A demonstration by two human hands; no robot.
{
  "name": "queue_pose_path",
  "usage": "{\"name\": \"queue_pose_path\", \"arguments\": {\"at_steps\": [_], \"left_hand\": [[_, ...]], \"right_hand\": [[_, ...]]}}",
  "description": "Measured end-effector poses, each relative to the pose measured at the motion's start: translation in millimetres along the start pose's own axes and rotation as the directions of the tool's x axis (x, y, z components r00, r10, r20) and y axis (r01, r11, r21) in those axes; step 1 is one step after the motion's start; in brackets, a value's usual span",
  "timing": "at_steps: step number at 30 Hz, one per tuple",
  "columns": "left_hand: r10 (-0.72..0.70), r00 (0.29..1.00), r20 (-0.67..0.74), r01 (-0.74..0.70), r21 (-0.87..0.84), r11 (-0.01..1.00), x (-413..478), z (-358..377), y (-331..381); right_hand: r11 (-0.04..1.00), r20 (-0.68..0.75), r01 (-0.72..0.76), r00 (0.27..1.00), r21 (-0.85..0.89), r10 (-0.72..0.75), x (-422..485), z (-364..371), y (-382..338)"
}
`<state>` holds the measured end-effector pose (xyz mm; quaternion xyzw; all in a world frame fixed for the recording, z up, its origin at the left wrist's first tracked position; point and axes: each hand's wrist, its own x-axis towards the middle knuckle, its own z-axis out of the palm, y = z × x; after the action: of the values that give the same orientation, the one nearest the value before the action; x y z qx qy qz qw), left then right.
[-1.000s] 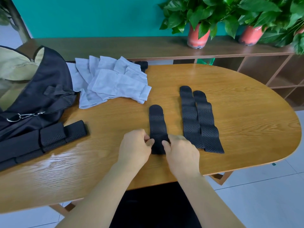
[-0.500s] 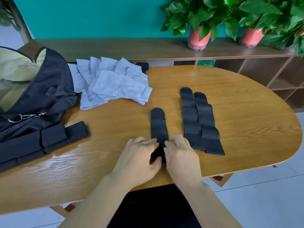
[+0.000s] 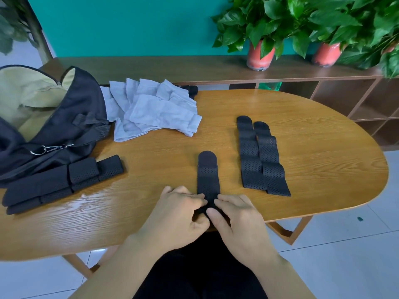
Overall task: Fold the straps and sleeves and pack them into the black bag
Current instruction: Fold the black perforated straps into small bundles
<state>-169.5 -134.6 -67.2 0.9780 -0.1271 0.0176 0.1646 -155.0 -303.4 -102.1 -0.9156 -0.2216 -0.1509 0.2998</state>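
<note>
A black perforated strap (image 3: 207, 175) lies lengthwise on the wooden table (image 3: 302, 152) near its front edge. My left hand (image 3: 179, 214) and my right hand (image 3: 236, 219) meet at the strap's near end, each pinching it between thumb and fingers. Two more black straps (image 3: 260, 156) lie flat side by side to the right. Several folded black straps (image 3: 62, 180) rest at the left beside the open black bag (image 3: 54, 117), whose tan lining shows. A pile of grey sleeves (image 3: 155, 106) lies at the back left.
Two potted plants (image 3: 261, 39) in red pots stand on the long wooden shelf (image 3: 151, 70) behind the table. Open cubby shelves (image 3: 345, 100) are at the right. The table's front edge runs just under my hands.
My hands have drawn the strap's near end toward me to the table's front edge. My fingers, first bunched at the end, now lie flatter over it.
</note>
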Motion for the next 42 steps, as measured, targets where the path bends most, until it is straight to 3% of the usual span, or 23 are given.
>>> {"name": "queue_pose_path", "arguments": {"at_steps": [3, 11, 17, 25, 30, 33, 37, 40, 42], "left_hand": [[-0.05, 0.999, 0.001, 0.049, -0.091, 0.995, -3, -2, 0], [-0.289, 0.936, -0.2, 0.22, -0.306, 0.926, 5, 16, 2], [-0.369, 0.918, -0.144, 0.302, -0.349, 0.887, 26, 10, -3], [-0.443, 0.896, -0.031, 0.411, -0.318, 0.854, 47, 6, -9], [-0.471, 0.882, -0.024, 0.447, -0.276, 0.851, 50, 8, -10], [-0.437, 0.891, -0.123, 0.416, -0.165, 0.894, 49, 4, -6], [-0.188, 0.95, -0.249, 0.195, 0.003, 0.981, 44, 16, -11], [-0.074, 0.971, -0.225, 0.077, 0.006, 0.997, 37, 24, -21], [-0.054, 0.991, -0.124, 0.051, -0.023, 0.998, 32, 22, -25]], "right_hand": [[0.996, 0.081, -0.063, 0.995, 0.07, 0.057, -2, -8, 1], [0.96, -0.058, -0.278, 0.958, 0.041, 0.28, 19, 4, -7], [0.924, 0.013, -0.362, 0.931, -0.121, 0.366, 42, 3, -8], [0.9, 0.034, -0.394, 0.913, -0.186, 0.407, 54, 10, -5], [0.91, 0.015, -0.344, 0.934, -0.231, 0.357, 54, 12, -4], [0.934, -0.084, -0.243, 0.97, -0.263, 0.229, 53, 20, -3], [0.937, -0.201, -0.096, 0.979, -0.335, 0.028, 51, 29, 6], [0.933, -0.185, 0.016, 0.979, -0.36, -0.088, 52, 30, 12], [0.935, -0.12, 0.072, 0.985, -0.347, -0.121, 53, 30, 16]]}}
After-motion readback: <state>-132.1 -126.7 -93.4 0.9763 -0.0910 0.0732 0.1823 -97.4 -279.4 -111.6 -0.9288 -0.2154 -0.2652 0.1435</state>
